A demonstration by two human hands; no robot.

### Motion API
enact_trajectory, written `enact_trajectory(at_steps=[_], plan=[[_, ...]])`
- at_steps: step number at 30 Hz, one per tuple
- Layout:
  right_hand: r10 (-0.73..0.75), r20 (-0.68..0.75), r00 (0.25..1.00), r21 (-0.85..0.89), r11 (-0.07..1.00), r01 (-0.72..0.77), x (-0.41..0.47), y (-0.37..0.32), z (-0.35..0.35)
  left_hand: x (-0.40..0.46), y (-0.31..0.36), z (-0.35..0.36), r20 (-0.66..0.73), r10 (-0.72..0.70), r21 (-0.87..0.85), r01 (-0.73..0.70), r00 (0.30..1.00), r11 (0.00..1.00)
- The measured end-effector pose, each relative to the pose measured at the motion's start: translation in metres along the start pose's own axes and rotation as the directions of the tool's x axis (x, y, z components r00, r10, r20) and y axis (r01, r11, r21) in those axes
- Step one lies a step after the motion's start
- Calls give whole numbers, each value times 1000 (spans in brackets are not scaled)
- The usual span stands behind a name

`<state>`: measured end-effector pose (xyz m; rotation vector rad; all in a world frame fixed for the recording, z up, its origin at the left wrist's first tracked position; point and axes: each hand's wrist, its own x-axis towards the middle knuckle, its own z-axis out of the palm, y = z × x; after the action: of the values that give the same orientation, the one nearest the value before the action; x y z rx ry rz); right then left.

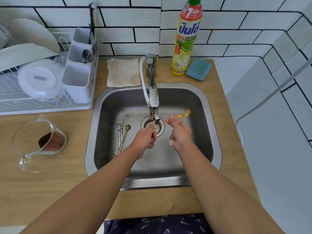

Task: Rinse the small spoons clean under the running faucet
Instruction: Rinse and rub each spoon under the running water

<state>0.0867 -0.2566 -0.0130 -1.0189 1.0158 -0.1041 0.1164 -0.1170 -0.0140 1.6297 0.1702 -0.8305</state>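
Note:
My right hand (pixel 179 134) pinches two small gold spoons (pixel 183 114) by their thin handles, their soiled bowls pointing up and right over the steel sink (pixel 211 132). My left hand (pixel 146 137) is curled round one spoon handle (pixel 161 124) just under the faucet (pixel 154 100) spout, above the drain. A thin stream of water under the spout is hard to make out. Several more small spoons (pixel 122 135), silver and gold, lie on the sink floor at the left.
A tipped glass measuring jug (pixel 39 141) with brown grounds lies on the wooden counter at the left. A dish rack (pixel 45 78) stands at the back left. Behind the sink are a cloth (pixel 123 72), a dish soap bottle (pixel 187 39) and a blue sponge (pixel 198 69).

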Motion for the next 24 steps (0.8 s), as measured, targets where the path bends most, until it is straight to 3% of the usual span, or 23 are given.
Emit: enact_trajectory(at_steps=[3,7,10,13,16,21,24], plan=[[5,27,1000,-9,1000,-5,0,4,-1,0,-1,3,-11,88,5,-88,996,996],[58,184,981,-40,998,-52,-4,12,3,-2,3,-2,-59,102,-48,-105,993,993],[97,285,953,-111,991,-68,-8,14,14,-13,3,-12,-66,71,111,-63,995,992],[77,282,956,-75,995,-58,-2,2,18,-25,2,-25,-4,64,257,-61,998,965],[69,289,955,-8,998,-70,0,3,22,-31,5,-27,-12,55,145,-53,998,988],[142,414,899,-177,981,-74,-19,28,28,-34,8,-14,-77,70,50,-66,995,997],[86,309,947,-88,994,-62,-6,14,23,-37,3,-18,-65,54,104,-48,996,993]])
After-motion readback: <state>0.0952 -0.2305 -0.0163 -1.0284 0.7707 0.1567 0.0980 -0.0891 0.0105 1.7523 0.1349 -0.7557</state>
